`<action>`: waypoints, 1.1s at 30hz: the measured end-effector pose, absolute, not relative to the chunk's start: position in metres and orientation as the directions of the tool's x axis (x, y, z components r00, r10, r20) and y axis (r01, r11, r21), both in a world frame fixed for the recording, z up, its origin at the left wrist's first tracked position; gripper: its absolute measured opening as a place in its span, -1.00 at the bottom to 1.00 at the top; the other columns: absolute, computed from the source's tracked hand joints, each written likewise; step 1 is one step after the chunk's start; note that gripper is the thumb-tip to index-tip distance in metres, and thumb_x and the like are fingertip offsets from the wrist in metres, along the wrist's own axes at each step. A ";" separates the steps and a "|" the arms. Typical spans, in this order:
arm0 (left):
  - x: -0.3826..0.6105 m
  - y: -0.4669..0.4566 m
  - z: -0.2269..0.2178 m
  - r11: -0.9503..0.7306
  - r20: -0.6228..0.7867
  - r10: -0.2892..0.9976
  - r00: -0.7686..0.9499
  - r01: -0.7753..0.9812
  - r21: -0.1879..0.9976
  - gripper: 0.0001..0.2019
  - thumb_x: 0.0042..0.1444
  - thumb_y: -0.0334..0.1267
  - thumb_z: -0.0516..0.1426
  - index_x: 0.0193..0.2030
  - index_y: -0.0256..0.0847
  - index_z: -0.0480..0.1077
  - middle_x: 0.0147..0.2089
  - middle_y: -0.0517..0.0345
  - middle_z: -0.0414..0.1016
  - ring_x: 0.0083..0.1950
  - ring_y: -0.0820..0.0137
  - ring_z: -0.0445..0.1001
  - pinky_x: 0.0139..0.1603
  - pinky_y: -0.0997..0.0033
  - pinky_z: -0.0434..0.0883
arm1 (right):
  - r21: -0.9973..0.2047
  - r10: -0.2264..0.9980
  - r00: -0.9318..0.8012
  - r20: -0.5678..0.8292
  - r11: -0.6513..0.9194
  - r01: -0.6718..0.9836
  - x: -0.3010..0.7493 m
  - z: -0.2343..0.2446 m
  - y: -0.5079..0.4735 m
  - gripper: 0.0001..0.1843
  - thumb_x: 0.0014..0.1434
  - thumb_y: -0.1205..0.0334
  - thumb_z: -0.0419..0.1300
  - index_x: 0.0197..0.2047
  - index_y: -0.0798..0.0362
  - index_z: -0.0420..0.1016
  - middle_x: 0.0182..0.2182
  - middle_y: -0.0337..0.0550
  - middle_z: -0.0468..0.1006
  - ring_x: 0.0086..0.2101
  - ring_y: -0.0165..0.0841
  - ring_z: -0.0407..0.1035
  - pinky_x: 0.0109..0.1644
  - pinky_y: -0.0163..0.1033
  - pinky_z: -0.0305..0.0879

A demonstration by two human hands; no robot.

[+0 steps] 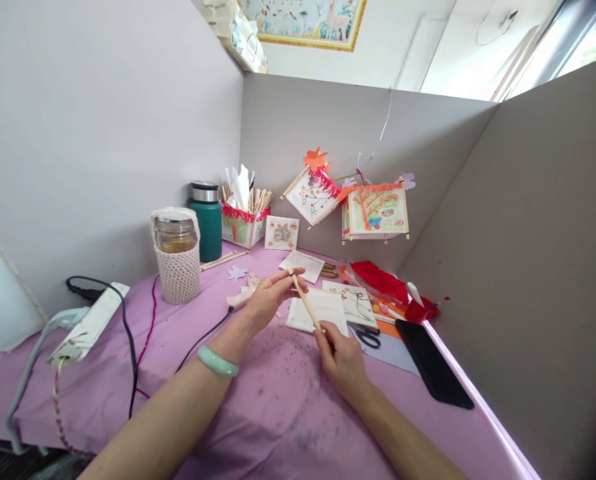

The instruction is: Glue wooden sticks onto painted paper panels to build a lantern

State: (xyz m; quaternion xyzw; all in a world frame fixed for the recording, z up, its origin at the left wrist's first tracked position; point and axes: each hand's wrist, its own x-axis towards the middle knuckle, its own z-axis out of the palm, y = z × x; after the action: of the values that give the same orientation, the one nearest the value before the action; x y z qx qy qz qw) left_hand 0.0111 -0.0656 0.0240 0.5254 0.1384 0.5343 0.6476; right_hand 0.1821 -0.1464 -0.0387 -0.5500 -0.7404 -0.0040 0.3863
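A slim wooden stick (306,301) with a dark band near its upper end runs between both hands. My left hand (273,293), with a pale green bangle on its wrist, has its fingers closed on the upper end. The lower end sits between the thumb and fingers of my right hand (341,360). Just beyond the stick lie a white square panel (323,315) and a panel with a drawn branch (352,303). Left of my left hand is a pale glue gun (241,297) with a black cord, partly covered by the hand. Black-handled scissors (369,337) lie right of my right hand.
A glass jar in a knitted holder (178,267), a green flask (207,227) and a decorated box (243,230) of sticks stand at the back left. Two drawn paper lanterns hang ahead, one the tree lantern (378,212). A black phone (435,367) and power strip (89,327) flank the sides.
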 end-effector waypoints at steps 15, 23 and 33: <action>0.015 -0.069 0.024 -0.140 0.411 0.828 0.381 -0.571 0.809 -0.73 0.14 -0.19 0.07 -0.09 -0.29 0.42 -0.37 0.14 0.34 -0.31 0.43 0.37 -0.16 0.34 0.32 | -0.492 0.834 -0.160 0.529 0.455 0.742 0.176 -0.040 -0.147 -0.75 0.26 0.14 -0.04 -0.17 0.08 0.36 -0.61 -0.24 0.36 -0.60 -0.42 0.19 -0.47 -0.32 0.00; 0.015 -0.069 0.025 -0.073 0.383 0.817 0.430 -0.582 0.810 -0.73 0.14 -0.22 0.06 -0.08 -0.28 0.42 -0.37 0.14 0.37 -0.31 0.42 0.38 -0.16 0.34 0.33 | -0.508 0.844 -0.187 0.503 0.464 0.725 0.175 -0.039 -0.148 -0.80 0.26 0.15 -0.04 -0.21 0.06 0.32 -0.64 -0.30 0.30 -0.62 -0.43 0.15 -0.48 -0.32 -0.04; 0.012 -0.065 0.023 -0.003 0.303 0.833 0.462 -0.544 0.839 -0.65 0.09 -0.09 0.12 -0.13 -0.36 0.46 -0.21 -0.08 0.53 -0.17 0.28 0.47 -0.04 0.22 0.35 | -0.555 0.845 -0.125 0.520 0.445 0.703 0.182 -0.042 -0.145 -0.77 0.24 0.12 -0.01 -0.33 0.08 0.30 -0.68 -0.38 0.16 -0.64 -0.48 0.07 -0.50 -0.34 -0.07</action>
State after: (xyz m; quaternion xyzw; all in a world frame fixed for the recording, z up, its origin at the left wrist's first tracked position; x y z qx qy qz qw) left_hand 0.0122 -0.0651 0.0227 0.5033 0.1436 0.4982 0.6913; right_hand 0.1820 -0.1449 -0.0418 -0.5195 -0.7449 0.0870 0.4096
